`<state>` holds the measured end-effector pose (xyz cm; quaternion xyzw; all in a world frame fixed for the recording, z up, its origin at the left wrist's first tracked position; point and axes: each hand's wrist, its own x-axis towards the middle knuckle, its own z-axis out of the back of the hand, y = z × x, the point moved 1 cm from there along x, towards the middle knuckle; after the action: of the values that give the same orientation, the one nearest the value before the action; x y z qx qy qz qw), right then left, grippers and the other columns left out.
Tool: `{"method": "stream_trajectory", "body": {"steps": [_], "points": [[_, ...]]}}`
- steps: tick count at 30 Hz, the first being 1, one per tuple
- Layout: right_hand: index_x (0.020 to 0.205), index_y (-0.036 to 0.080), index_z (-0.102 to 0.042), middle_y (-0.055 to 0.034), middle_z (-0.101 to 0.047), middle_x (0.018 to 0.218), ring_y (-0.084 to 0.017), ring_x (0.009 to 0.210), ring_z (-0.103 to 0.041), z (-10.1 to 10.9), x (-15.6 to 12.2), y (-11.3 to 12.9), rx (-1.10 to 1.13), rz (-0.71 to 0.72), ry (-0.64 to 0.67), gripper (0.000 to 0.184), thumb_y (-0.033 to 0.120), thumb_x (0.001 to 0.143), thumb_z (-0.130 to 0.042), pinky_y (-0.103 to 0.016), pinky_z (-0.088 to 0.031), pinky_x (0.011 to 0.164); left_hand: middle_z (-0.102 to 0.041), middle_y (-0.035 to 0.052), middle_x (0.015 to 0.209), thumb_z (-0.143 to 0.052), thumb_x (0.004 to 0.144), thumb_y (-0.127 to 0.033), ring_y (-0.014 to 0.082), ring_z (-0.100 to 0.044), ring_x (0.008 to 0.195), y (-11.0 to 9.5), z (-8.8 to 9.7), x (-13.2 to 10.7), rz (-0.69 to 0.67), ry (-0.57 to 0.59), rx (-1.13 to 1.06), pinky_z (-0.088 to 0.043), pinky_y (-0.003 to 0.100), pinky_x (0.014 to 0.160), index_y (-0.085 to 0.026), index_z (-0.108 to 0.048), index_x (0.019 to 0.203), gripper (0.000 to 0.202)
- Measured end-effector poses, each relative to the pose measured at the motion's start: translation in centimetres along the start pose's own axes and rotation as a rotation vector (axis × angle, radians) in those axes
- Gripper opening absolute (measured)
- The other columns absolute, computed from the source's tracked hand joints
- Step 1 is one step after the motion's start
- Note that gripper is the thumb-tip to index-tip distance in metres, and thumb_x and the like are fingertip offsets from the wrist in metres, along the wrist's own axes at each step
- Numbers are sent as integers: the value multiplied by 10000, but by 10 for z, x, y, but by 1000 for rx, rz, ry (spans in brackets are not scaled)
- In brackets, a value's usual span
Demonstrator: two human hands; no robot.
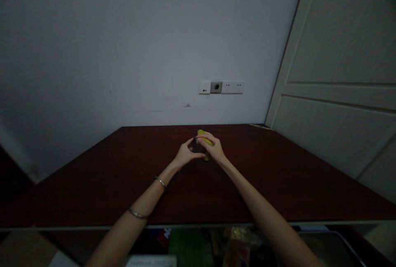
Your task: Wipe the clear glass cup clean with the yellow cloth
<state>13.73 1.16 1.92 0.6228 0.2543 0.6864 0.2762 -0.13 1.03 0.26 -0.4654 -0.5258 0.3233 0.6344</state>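
Near the middle of the dark red tabletop (167, 151), both hands meet around a small yellow object (201, 132) and a dark brown object (197, 147). My left hand (185, 155) curves its thumb and fingers around the dark object from the left. From the right, my right hand (217, 150) closes its fingers over the yellow object, which shows above and below them. Both objects touch or lie very close together. They are too small and dim for me to tell their exact kind. Two bracelets circle my left arm.
A pale wall stands behind the table, with a row of sockets and switches (221, 87). A light panelled door (337, 65) rises on the right. Below the table's front edge are a green item (190, 248), several packages and a tray-like container (329, 246).
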Motion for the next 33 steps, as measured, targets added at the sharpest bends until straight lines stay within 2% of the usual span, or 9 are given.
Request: {"method": "stream_trajectory", "body": {"steps": [3, 5, 10, 13, 19, 22, 25, 30, 33], "points": [[836, 240, -700, -49, -591, 1087, -194, 1024, -543, 0, -4, 6, -84, 117, 69, 146, 308, 721, -640, -331, -404, 907, -628, 121, 1051, -791, 487, -154, 207, -608, 892, 0, 0, 1, 3, -32, 29, -469, 334, 830, -96, -564, 1067, 626], [837, 248, -700, -45, -584, 1090, -189, 1019, -544, -1, -5, 9, -93, 135, 85, 137, 298, 727, -636, -330, -408, 902, -633, 115, 1042, -785, 494, -158, 208, -607, 900, -1, 0, 0, -5, -12, 24, -468, 330, 830, -94, -571, 1056, 605], [845, 224, -698, -49, -640, 954, -188, 949, -574, -1, 1, 1, 35, 0, -18, 176, 337, 737, -617, -319, -434, 862, -591, 108, 1149, -803, 437, -127, 213, -580, 988, -7, -3, -2, -10, 40, 0, -442, 342, 894, -132, -521, 1160, 777], [846, 220, -701, -50, -664, 925, -196, 929, -589, -1, 4, -4, 82, -68, -36, 199, 360, 735, -613, -332, -439, 862, -608, 113, 1119, -810, 424, -130, 215, -595, 951, -8, -5, -3, 11, 40, 10, -449, 351, 880, -121, -533, 1146, 774], [850, 257, -712, -47, -616, 1088, -203, 1042, -547, -1, -3, 5, -28, 82, 38, 160, 322, 718, -647, -344, -406, 919, -648, 101, 1029, -784, 524, -208, 196, -613, 887, -4, -2, -2, 57, -63, -9, -457, 339, 856, -110, -593, 1052, 571], [870, 270, -709, -41, -593, 1146, -205, 1066, -538, -2, -5, 9, -64, 118, 57, 168, 313, 720, -647, -353, -395, 936, -647, 98, 1034, -778, 537, -206, 197, -612, 903, -4, -1, -2, 58, -61, -73, -449, 342, 872, -110, -595, 1050, 553], [884, 255, -708, -49, -621, 1096, -206, 1054, -548, -1, -3, 7, -20, 78, 16, 192, 338, 725, -636, -346, -398, 935, -630, 103, 1078, -780, 531, -184, 202, -607, 933, -5, -1, -3, 54, -19, -101, -447, 349, 884, -123, -573, 1091, 600], [908, 212, -701, -61, -676, 995, -226, 1002, -584, 3, 5, -3, 124, -113, -76, 277, 404, 736, -600, -366, -423, 913, -601, 102, 1138, -795, 491, -151, 216, -602, 965, -4, -1, -4, 44, 47, -103, -455, 355, 885, -145, -548, 1131, 686], [905, 217, -702, -59, -664, 1035, -230, 1044, -563, 3, 4, -1, 110, -88, -81, 269, 401, 736, -602, -374, -399, 944, -608, 102, 1126, -793, 497, -153, 214, -606, 955, -4, -2, -3, 47, 36, -112, -461, 351, 876, -144, -552, 1124, 672]]}}
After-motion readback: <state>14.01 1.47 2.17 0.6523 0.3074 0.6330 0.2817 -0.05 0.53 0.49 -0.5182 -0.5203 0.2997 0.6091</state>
